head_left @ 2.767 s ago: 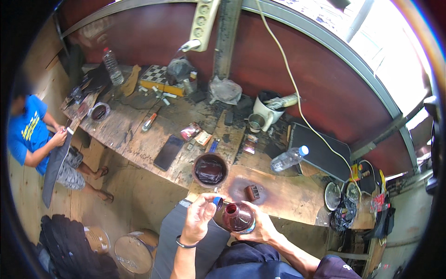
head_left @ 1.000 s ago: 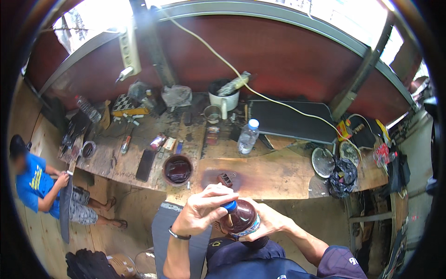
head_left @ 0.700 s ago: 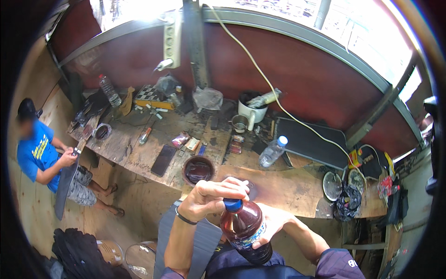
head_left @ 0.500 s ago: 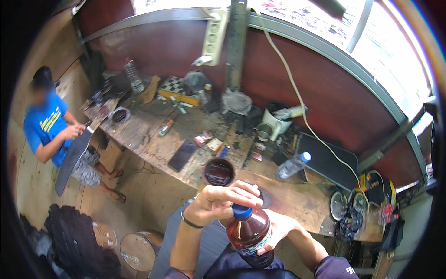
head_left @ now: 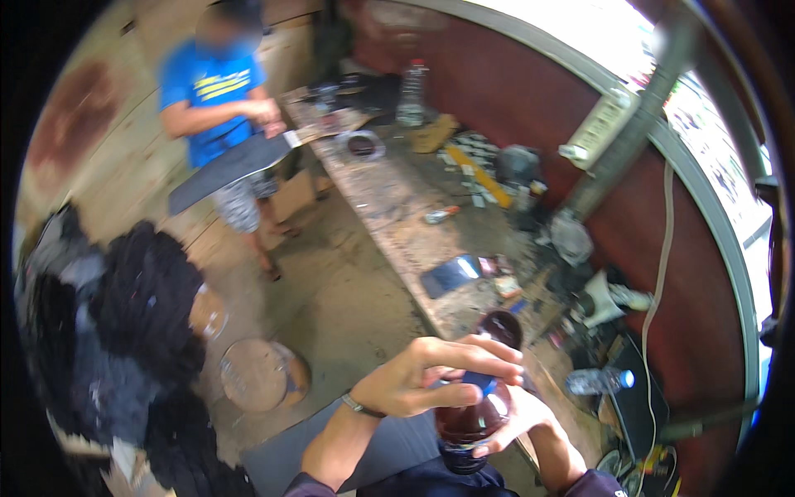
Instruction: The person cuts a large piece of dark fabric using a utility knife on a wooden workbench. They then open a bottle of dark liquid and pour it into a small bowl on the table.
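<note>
Close in front of me is a plastic bottle (head_left: 465,427) of dark red-brown liquid, held upright or slightly tilted. The fingers of my left hand (head_left: 422,377) curl over its blue cap (head_left: 479,380). My right hand (head_left: 520,421) wraps round the bottle's side, with part of its grip hidden behind the bottle. Just beyond my fingers, a brown cup (head_left: 502,326) with dark contents stands on the wooden workbench (head_left: 389,207), its lower part covered by my hand.
Along the bench lie a phone (head_left: 450,277), a clear bottle with a blue cap (head_left: 598,381) and a bowl of dark stuff (head_left: 362,145). Another person (head_left: 217,99) stands at the far left, holding a dark flat piece (head_left: 232,176). Black cloth (head_left: 145,306) is heaped at left, beside a round container (head_left: 252,374).
My view has swung to the left, so the bench and the other person appear further right. Both hands stay on the bottle, the left still at its cap.
</note>
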A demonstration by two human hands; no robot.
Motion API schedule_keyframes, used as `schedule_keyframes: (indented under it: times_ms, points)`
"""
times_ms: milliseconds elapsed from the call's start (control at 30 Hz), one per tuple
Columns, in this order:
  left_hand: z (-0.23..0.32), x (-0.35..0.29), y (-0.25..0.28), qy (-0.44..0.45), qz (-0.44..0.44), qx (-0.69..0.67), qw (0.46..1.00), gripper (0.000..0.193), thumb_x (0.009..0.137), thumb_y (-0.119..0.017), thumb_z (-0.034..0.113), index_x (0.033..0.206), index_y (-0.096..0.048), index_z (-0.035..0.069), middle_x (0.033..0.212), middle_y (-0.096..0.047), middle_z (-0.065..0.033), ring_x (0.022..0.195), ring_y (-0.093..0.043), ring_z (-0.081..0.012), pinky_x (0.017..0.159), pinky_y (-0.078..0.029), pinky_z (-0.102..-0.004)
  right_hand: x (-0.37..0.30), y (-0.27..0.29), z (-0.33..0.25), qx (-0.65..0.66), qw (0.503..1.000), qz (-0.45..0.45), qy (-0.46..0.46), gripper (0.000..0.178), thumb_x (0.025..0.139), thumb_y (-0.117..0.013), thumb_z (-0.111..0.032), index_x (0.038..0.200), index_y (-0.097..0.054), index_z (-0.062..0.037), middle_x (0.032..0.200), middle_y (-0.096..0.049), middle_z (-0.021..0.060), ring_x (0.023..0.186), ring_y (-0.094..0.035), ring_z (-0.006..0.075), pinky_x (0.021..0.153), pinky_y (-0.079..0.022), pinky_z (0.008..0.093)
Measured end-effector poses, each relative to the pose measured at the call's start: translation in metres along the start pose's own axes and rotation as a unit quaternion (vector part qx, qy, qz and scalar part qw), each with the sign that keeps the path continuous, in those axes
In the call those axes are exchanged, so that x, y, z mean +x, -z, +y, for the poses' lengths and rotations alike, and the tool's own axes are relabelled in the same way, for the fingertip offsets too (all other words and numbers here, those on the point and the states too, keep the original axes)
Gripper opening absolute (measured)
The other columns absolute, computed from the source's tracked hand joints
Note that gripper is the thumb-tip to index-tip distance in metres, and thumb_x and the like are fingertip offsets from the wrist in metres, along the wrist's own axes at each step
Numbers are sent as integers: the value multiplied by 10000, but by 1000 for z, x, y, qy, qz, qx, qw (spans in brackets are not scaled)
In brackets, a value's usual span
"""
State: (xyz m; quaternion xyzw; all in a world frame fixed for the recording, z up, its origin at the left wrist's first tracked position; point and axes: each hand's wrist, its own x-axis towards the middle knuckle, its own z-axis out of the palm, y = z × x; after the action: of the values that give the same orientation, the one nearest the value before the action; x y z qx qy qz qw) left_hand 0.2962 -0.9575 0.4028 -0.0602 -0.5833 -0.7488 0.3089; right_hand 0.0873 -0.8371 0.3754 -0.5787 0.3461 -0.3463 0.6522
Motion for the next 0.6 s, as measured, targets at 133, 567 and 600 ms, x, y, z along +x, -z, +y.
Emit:
schedule_keyframes:
  times_ms: [133, 567, 600]
  points:
    - [-14, -11, 14, -39, 42, -44, 997, 506, 1042, -710, 261, 1481, -611, 31, 1511, -615, -144, 1498, -466, -305, 1218, -383, -488, 48, 13, 10, 25, 998, -55, -15, 1034, 645, -1017, -227, 1504, -479, -24, 1451, -579, 122, 1334, -565, 254, 1165, -450, 415]
    - [-98, -220, -127, -117, 599, -68, 789, 628, 1135, -487, 457, 1642, -390, 99, 1710, -378, -65, 1580, -342, -224, 1263, -304, -470, 206, 55, 55, -151, 984, 22, 90, 933, 700, -975, -203, 1486, -506, -23, 1384, -620, 123, 1249, -606, 237, 1092, -490, 403]
    - [-105, -228, -139, -111, 624, -83, 769, 619, 1139, -479, 457, 1639, -397, 101, 1706, -385, -64, 1577, -348, -221, 1257, -310, -465, 221, 65, 58, -161, 981, 40, 102, 925, 705, -972, -201, 1485, -508, -23, 1379, -624, 123, 1243, -609, 235, 1086, -493, 403]
